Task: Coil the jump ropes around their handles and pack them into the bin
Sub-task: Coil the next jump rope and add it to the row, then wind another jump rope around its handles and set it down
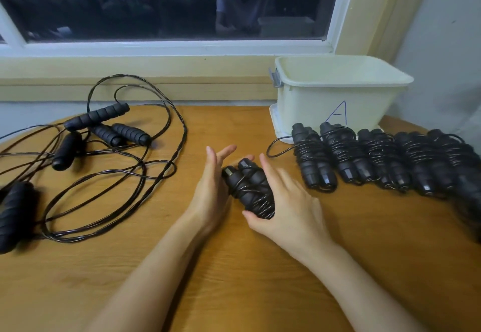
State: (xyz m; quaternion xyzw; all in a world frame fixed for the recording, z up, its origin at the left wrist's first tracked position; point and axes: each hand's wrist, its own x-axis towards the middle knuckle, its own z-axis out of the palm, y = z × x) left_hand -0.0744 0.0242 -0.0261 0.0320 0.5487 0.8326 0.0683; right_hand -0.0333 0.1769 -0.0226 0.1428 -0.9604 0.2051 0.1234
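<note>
**Position reference.** The coiled bundle (247, 188) lies at the centre of the table (234, 266), between both hands. Its long axis runs from the near end, at the thumb of the right hand, away from the person and slightly leftward. The two handle caps are at the far end. The cord is wound round both handles and no loose tail shows.

**Left hand** (210, 191). The fingers are straight and spread, with the palm laid against the bundle's left flank. The hand touches the bundle but does not grip it.

**Right hand** (291, 206). The thumb is hooked round the near end of the bundle and the palm is against its right flank. The fingers are extended and fanned above it, and blur obscures the fingertips. This hand holds the bundle.

**Target.** The bin (338, 102), marked with a letter A, stands at the far right of the table, beyond and to the right of the bundle. The right hand is the nearer hand. No rope shows above the rim, and the floor of the bin is hidden.

**Obstruction.** A row of five wound bundles (385, 160) lies just in front of the bin, between it and the hands. The path is judged to run rightward and away, which favours a carry with the right hand.

**Remaining stock.** The loose ropes (104, 144) lie tangled at the left, well apart from the hands and nearer the left hand
</note>
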